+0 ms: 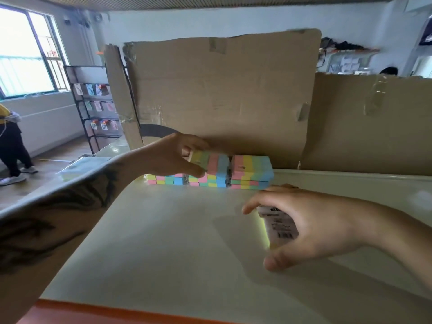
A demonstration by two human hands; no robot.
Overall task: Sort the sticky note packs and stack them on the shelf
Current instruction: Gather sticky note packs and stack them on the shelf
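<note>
Against the brown cardboard backing [222,94], on the pale glossy shelf [163,230], lies a stack of pastel multicolour sticky note packs [251,177]; the left hand [173,155] grips a pastel striped pack [209,162] atop it, while the right hand [311,228] grasps a label-faced yellow-edged pack [278,224] above the shelf

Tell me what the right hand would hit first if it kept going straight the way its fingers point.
Likely nothing soon: the right hand, holding a labelled pack, points left across the bare shelf surface. The stacked packs sit farther back, probably off that line, though depth is unclear.
</note>
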